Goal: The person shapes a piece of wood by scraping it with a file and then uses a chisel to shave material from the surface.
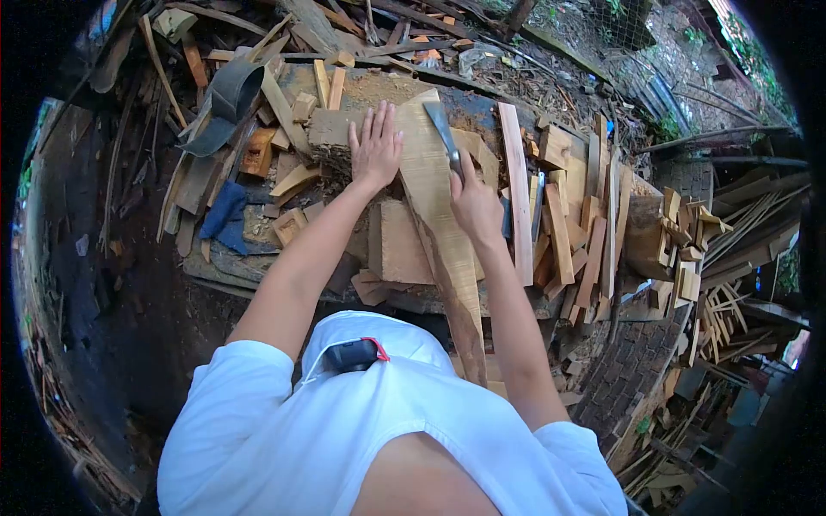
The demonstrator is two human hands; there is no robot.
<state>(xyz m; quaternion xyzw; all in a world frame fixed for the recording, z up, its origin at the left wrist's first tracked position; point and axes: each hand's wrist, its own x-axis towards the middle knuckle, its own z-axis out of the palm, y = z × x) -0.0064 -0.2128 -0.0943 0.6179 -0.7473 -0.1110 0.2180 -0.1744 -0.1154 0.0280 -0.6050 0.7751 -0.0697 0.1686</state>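
A long pale board (428, 185) with a brown, bark-like edge slants from the workbench toward my body, narrowing to a point. In my right hand (475, 202) is a chisel (440, 127) with a flared flat metal blade, my fingers wrapped round its handle. Its blade lies over the upper part of the board. My left hand (376, 150) rests flat with fingers stretched out, at the board's left edge and beside a rough wooden block (334, 129). Under the board's middle sits a thick wooden block (403, 245).
Several wood strips, including a long pale plank (516, 189), lie to the right. Offcuts, a blue cloth (225, 215) and a curved grey sheet (225, 107) are on the left. Stacked scrap wood (680, 249) stands at the far right.
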